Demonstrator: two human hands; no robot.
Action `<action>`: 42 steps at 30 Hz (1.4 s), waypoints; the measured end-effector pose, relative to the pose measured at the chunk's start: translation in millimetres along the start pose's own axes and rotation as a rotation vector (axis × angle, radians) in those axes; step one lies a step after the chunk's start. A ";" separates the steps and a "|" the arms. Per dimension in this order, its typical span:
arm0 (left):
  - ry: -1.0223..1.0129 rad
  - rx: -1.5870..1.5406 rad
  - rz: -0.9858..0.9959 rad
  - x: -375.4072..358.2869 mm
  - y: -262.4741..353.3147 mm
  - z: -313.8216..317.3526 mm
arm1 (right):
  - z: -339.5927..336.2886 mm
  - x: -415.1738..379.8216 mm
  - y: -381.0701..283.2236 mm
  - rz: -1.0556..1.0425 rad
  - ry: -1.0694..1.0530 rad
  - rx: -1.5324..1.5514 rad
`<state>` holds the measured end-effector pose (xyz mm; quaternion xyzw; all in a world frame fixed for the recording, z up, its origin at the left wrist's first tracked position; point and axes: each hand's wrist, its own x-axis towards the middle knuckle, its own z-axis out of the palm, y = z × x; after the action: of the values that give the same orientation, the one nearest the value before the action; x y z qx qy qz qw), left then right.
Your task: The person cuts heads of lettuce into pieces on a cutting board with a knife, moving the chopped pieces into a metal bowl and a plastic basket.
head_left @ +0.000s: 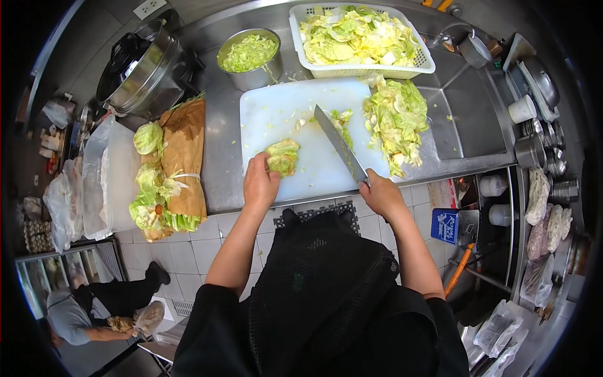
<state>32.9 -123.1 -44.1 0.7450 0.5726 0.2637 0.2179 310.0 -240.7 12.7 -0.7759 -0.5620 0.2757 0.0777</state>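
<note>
My left hand is closed at the near left of the white cutting board, its fingers on a chunk of lettuce. In my right hand, at the board's near right edge, is the handle of a large kitchen knife. Its broad blade slants up and left across the board. Small lettuce scraps lie beside the blade and partly behind it. A heap of lettuce leaves rests along the board's right side, partly on the steel counter.
Behind the board stand a metal pot of shredded lettuce and a white basket of cut leaves. A brown paper bag with lettuce heads lies left, a sink right. Another person is at lower left, holding a bag.
</note>
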 end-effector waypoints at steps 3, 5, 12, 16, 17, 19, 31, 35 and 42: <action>0.025 -0.007 -0.083 -6.9 13.6 -4.3 | -1.4 0.3 -0.5 0.008 -0.018 0.011; 0.020 0.053 -0.139 -9.7 13.3 -2.0 | -0.7 1.3 0.2 0.008 -0.019 0.014; 0.064 -0.084 0.101 -12.5 -11.0 4.9 | -5.4 2.7 1.5 0.021 -0.055 0.017; 0.155 -0.215 0.145 -2.4 -16.2 -15.1 | -5.0 3.5 4.9 0.024 -0.057 0.040; 0.087 -0.315 0.062 1.7 -18.7 -18.2 | -5.0 4.0 4.9 0.022 -0.057 0.041; 0.030 -0.287 -0.082 15.8 -21.7 -27.2 | -6.0 4.5 4.7 0.028 -0.059 0.048; -0.245 -0.150 0.114 145.2 72.6 -44.8 | -2.7 3.6 5.1 0.005 0.003 0.034; -0.231 -0.290 0.321 169.7 125.7 -5.0 | -0.8 4.8 4.2 0.025 -0.015 0.014; -0.451 -0.225 0.429 176.8 159.5 19.9 | -3.8 -1.9 -0.2 0.047 -0.017 0.017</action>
<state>199.6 7.9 65.9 0.8596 0.3070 0.1935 0.3597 311.4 -241.7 16.6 -0.7860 -0.5418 0.2887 0.0730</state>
